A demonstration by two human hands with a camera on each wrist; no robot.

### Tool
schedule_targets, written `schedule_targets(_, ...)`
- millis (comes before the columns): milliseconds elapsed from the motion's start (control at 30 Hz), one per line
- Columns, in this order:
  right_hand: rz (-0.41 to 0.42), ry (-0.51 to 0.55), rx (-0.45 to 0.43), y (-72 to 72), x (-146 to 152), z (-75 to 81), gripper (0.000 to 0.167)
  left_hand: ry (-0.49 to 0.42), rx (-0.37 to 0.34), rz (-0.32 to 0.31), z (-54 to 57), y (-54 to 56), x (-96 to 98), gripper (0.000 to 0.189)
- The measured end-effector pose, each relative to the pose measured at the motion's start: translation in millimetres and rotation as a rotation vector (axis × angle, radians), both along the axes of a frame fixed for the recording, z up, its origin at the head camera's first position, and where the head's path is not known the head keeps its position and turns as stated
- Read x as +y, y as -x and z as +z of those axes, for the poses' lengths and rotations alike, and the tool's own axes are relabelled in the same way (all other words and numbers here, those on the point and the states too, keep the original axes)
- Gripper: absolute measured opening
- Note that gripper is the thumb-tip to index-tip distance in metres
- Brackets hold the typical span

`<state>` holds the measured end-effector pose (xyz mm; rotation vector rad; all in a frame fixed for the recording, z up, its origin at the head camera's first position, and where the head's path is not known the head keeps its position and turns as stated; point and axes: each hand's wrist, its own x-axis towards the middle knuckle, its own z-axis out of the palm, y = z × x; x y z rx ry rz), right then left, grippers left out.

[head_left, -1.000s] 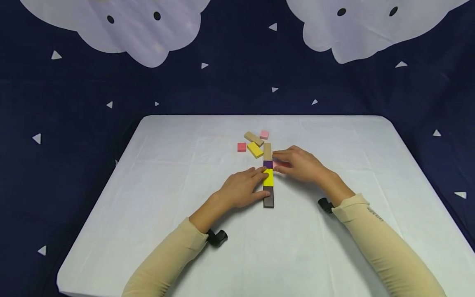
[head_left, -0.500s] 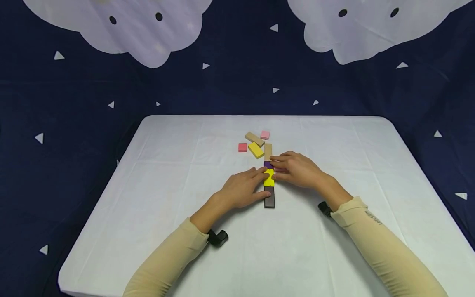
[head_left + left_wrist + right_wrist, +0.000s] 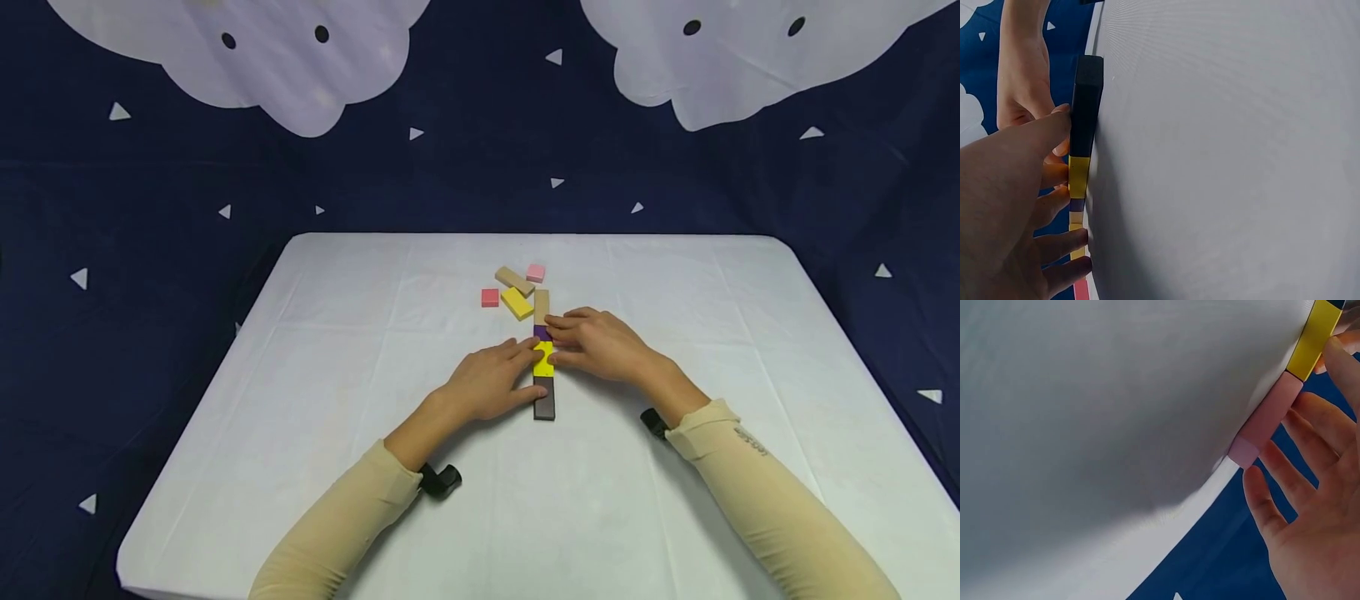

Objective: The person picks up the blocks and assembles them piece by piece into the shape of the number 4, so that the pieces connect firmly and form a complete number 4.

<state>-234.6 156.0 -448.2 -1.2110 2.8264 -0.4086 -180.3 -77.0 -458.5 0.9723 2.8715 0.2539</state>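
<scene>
A straight row of flat blocks runs away from the person in the head view: a dark block (image 3: 543, 407) at the near end, then a yellow block (image 3: 543, 367), a purple block (image 3: 542, 332) and a plain wooden block (image 3: 542, 305). From the left, my left hand (image 3: 487, 382) rests its thumb on the dark block and its fingers on the yellow one. My right hand (image 3: 603, 343) reaches in from the right, thumb at the yellow block's edge, fingers over the purple one. Under those fingers a pink block (image 3: 1269, 415) lies against the row, mostly hidden in the head view.
Beyond the row's left side lie a loose yellow block (image 3: 517, 303), a wooden block (image 3: 514, 281), a red square block (image 3: 490, 298) and a pink square block (image 3: 536, 273). The white-covered table (image 3: 360, 300) meets a dark blue curtain (image 3: 480, 183) behind.
My right hand has shifted left and slightly nearer, bringing its fingertips from beside the row onto its right edge and covering the pink block. The left hand has stayed in place.
</scene>
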Motion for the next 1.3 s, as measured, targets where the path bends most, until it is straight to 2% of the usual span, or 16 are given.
schedule_targets(333,-0.021,-0.005,-0.008,1.1,-1.3,-3.7,0.065,-0.002,-0.002,0.002,0.4,0.0,0.1,0.072)
schedule_targets(900,-0.035,-0.010,-0.016,-0.5,-2.0,-2.4,0.065,-0.012,0.017,-0.026,0.9,2.4,0.4,0.067)
schedule_targets(1300,-0.023,0.002,-0.013,-1.9,-1.9,-0.5,0.064,-0.070,-0.024,-0.022,6.7,8.9,-0.4,0.059)
